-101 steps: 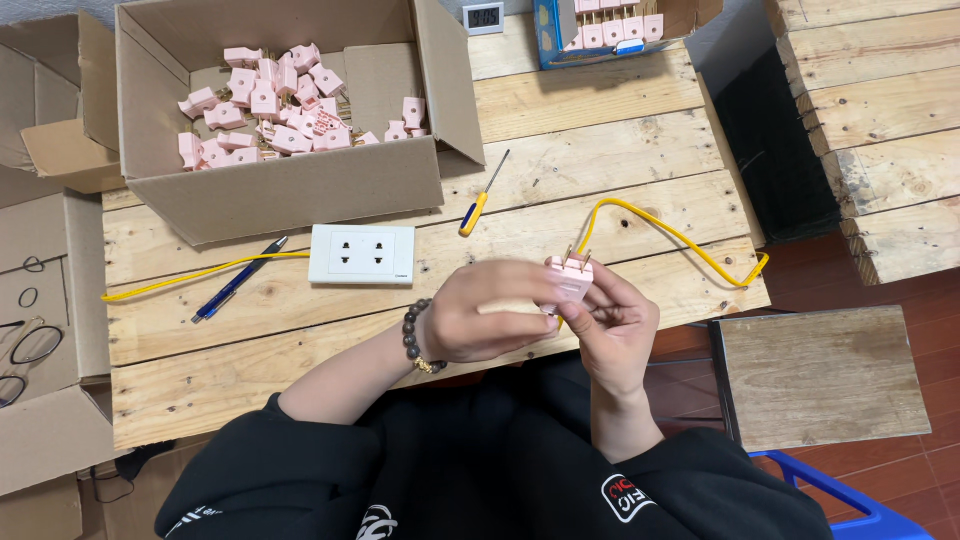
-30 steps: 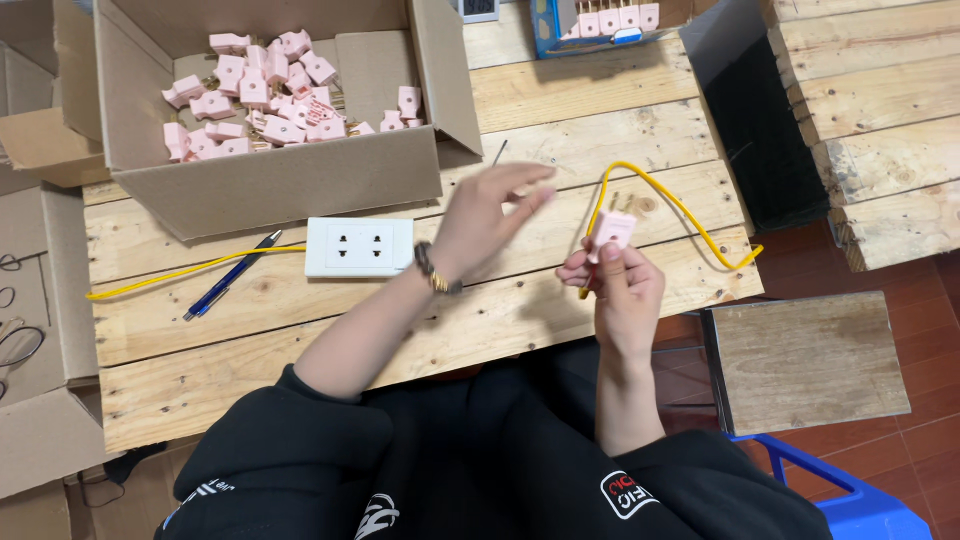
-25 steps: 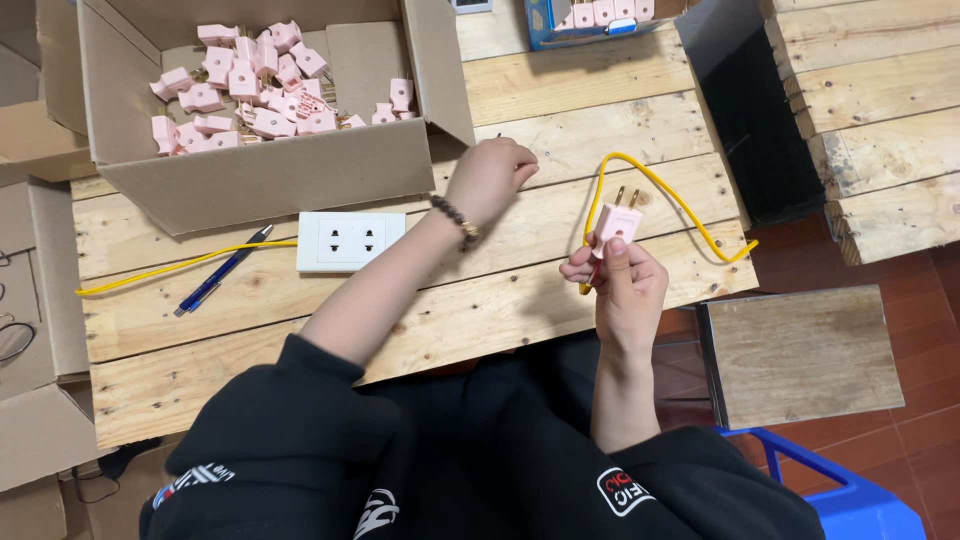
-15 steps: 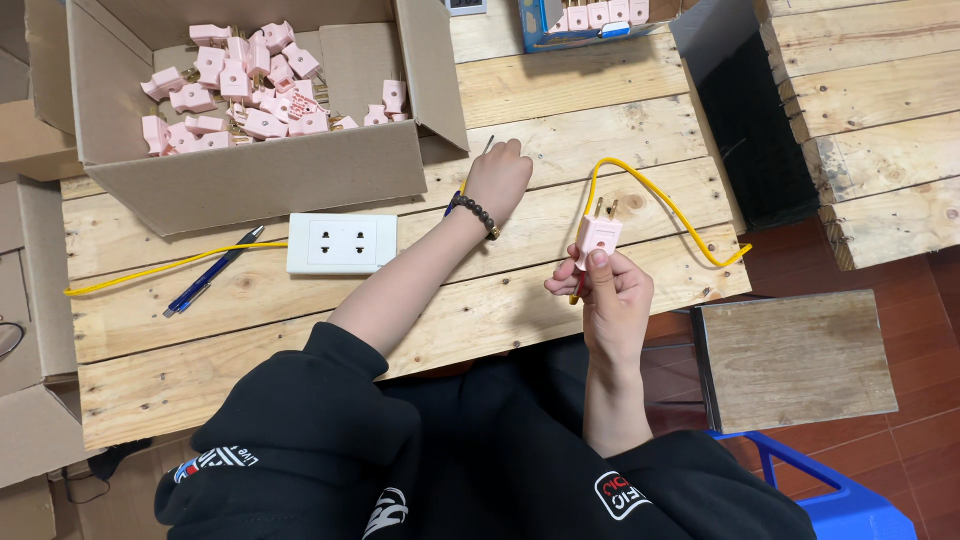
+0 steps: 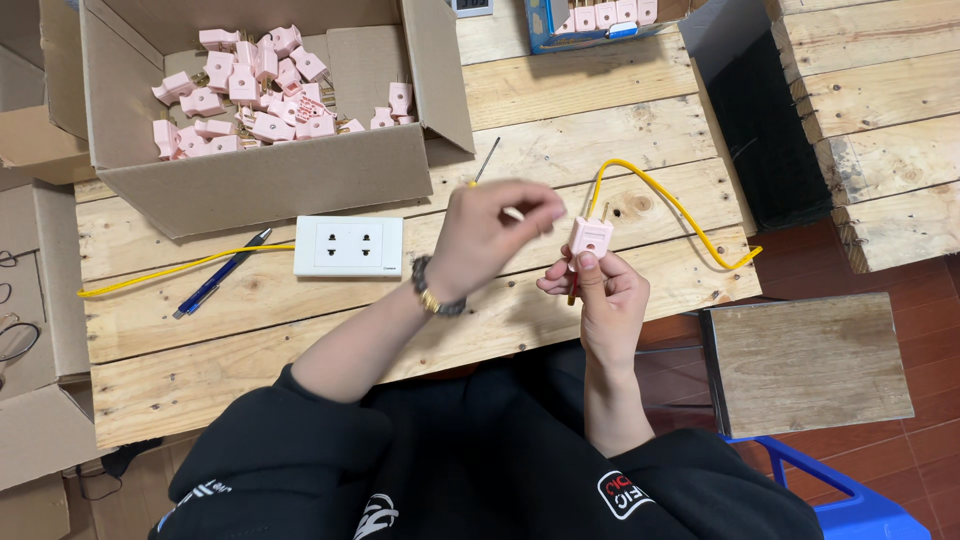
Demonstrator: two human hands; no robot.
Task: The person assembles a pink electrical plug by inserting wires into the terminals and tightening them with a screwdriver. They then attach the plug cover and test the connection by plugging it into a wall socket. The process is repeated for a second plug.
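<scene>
We observe the right hand (image 5: 608, 300) gripping one pink plug (image 5: 590, 237) upright between thumb and fingers, above the front edge of the wooden surface (image 5: 300, 330). One yellow wire (image 5: 680, 210) loops from the plug across the planks. The left hand (image 5: 490, 235), just left of the plug and not touching it, is closed around one screwdriver (image 5: 487, 160); its shaft points away from us. One white double socket (image 5: 348, 245) lies left of the left hand, one blue pen (image 5: 220, 272) further left. One open cardboard box (image 5: 260, 175) holds many pink plugs; we cannot count them exactly.
</scene>
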